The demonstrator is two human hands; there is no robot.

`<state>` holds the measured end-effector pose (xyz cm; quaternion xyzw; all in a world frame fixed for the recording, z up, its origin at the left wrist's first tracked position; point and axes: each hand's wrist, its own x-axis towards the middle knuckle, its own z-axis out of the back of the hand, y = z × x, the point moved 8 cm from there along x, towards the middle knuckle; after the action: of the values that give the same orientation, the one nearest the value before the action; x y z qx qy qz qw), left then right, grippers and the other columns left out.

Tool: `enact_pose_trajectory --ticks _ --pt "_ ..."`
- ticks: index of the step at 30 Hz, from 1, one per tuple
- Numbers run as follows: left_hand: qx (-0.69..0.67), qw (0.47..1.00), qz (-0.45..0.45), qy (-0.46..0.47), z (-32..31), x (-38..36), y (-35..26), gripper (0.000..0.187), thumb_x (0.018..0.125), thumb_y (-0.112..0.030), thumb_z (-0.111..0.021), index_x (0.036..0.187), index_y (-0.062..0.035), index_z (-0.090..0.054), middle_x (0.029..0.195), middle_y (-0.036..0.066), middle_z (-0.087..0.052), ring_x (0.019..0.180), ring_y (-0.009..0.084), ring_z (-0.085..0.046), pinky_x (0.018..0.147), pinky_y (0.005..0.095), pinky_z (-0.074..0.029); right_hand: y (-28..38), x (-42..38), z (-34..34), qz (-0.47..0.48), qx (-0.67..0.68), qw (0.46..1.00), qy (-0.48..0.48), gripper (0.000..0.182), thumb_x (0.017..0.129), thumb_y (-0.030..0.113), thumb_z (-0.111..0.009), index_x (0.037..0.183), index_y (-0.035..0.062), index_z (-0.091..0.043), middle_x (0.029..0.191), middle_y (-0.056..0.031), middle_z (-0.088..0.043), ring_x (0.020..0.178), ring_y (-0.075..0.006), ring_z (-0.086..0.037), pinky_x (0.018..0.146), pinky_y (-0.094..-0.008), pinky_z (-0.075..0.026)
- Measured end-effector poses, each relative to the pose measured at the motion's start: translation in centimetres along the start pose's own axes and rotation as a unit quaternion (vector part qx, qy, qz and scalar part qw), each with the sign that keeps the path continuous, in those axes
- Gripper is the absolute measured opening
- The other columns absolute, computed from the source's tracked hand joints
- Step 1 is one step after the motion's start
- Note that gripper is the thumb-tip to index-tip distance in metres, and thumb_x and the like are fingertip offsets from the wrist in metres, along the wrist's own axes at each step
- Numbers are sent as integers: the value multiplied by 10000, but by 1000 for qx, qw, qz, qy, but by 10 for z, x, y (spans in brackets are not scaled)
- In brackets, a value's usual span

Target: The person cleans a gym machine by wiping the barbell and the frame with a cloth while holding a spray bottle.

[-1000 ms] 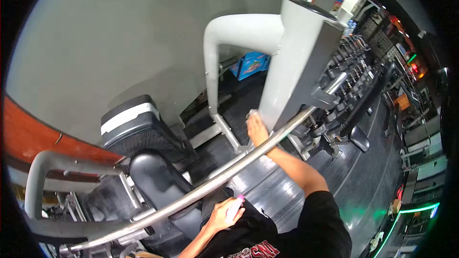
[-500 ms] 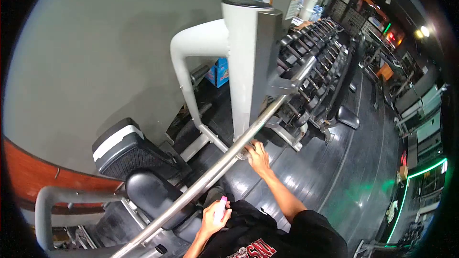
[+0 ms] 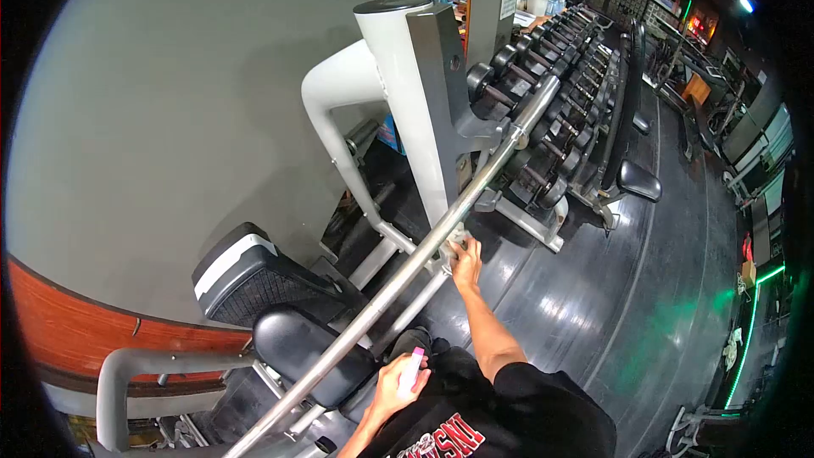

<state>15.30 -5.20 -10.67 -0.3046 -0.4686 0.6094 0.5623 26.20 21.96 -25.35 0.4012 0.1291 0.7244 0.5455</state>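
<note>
In my left hand [image 3: 395, 388], low in front of my chest, is a small white bottle with a pink cap [image 3: 411, 372], held upright and slightly tilted. My right hand [image 3: 466, 261] reaches forward, just under a long steel barbell [image 3: 398, 284]. Its fingers are curled against the lower part of a white and grey rack upright [image 3: 415, 102]. Something pale shows at the fingertips, too small to tell whether it is a cloth or part of the frame. The barbell runs diagonally across the view and rests on a hook of the upright.
A black padded bench [image 3: 301, 343] lies under the bar, with its backrest [image 3: 263, 276] by the grey wall. Beyond the upright stands a rack of dumbbells [image 3: 543, 110]. Black rubber flooring [image 3: 577, 297] stretches to the right, past another bench pad [image 3: 638, 180].
The view has shifted, so the rack and bench appear moved. My right hand stays by the upright under the bar, its fingers now more curled. My left hand still holds the bottle.
</note>
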Motion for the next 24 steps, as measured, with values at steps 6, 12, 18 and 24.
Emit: enact_pose_trajectory --ticks 6,12,18,24 --pt "-31 999 21 -35 7 1 6 222 768 -28 -726 973 -18 -641 860 92 -667 651 157 -650 594 278 -522 -143 -94 -86 -525 445 725 3 357 763 54 -598 1110 115 -655 1123 -98 -627 1030 -290 -619 885 -420 -506" --pt "-63 994 84 -2 -4 2 24 218 761 -18 -728 959 -9 -636 880 99 -672 732 186 -665 651 293 -534 -96 -41 -46 -436 667 601 -69 400 865 76 -573 1263 71 -523 1128 -61 -620 1025 -207 -614 890 -341 -496" --pt "-4 999 -20 26 -15 14 3 204 769 -16 -724 955 -7 -639 864 89 -671 678 152 -657 603 271 -525 5 21 8 -113 180 970 -115 500 720 -85 -592 1214 -32 -534 1287 -217 -514 1224 -368 -483 1035 -388 -383" --pt "-11 999 -5 41 -15 18 -8 196 783 -12 -716 962 2 -636 839 88 -660 628 132 -644 553 257 -512 -65 -16 -50 -283 135 942 -123 476 745 -41 -565 1219 8 -556 1186 -190 -588 1098 -342 -572 953 -372 -435"
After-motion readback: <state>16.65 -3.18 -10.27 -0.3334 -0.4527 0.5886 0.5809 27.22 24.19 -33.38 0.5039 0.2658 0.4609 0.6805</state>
